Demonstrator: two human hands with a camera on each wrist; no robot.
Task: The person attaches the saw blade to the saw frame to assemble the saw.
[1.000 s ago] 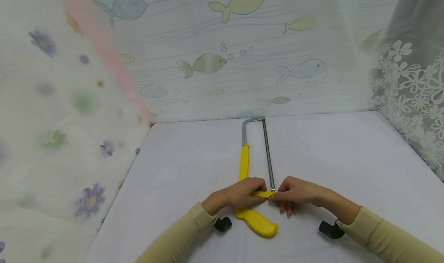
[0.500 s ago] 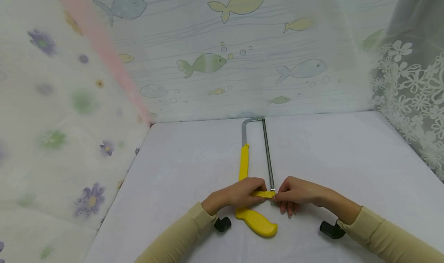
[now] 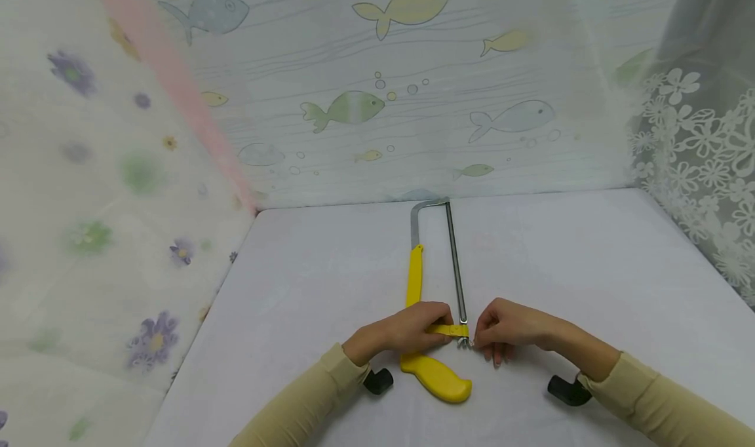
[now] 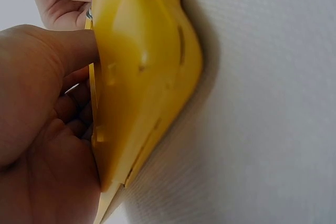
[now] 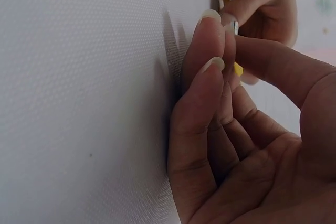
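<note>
A hacksaw with a yellow handle point(image 3: 439, 379) and a grey metal bow point(image 3: 415, 227) lies flat on the white table. Its blade point(image 3: 455, 263) runs along the right side, down to a yellow bracket with a small metal wing nut point(image 3: 464, 343) below it. My left hand point(image 3: 413, 326) grips the yellow frame at that bracket, thumb and fingers around it; the left wrist view shows the handle point(image 4: 142, 61) close up. Just right of the wing nut is my right hand point(image 3: 513, 326), loosely curled, thumb and fingertips beside the nut. Whether they touch it is hard to tell.
The white-covered table point(image 3: 330, 257) spreads on both sides of the saw. A fish-printed cloth point(image 3: 366, 139) hangs behind it, a flowered cloth point(image 3: 118, 237) at left and a lace curtain point(image 3: 702, 126) at right. Black wrist camera mounts point(image 3: 569, 390) stick out below the sleeves.
My right hand has drawn slightly to the right off the wing nut, which now shows. The left hand and the hacksaw have stayed in place.
</note>
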